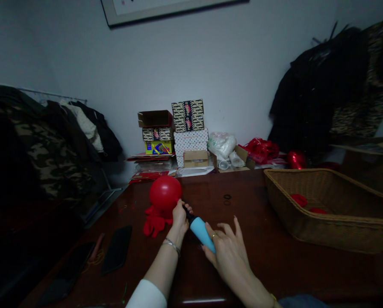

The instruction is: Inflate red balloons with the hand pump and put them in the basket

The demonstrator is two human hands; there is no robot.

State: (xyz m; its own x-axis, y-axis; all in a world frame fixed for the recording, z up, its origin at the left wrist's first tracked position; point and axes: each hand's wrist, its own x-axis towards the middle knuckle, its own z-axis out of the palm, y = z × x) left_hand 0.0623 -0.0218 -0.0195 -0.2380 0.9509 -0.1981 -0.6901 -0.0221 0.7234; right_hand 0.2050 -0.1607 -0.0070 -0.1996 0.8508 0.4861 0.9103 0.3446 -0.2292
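My left hand [180,217] is closed around the neck of a red balloon [165,193] at the black nozzle of a balloon pump. The balloon is round and partly filled with air. My right hand [228,250] grips the light blue body of the balloon pump [201,233] between thumb and index finger, its other fingers raised and spread. Behind and below the filled balloon lies a pile of limp red balloons [153,223] on the dark wooden table [243,273]. The nozzle's tip is hidden by my left fingers.
At the right stands a wicker basket [332,231] with red pieces inside. Two black rings [227,199] lie mid-table. A dark phone-like slab [116,249] and a reddish stick [97,247] are at left. Stacked boxes [191,145] and plastic bags [222,145] line the back.
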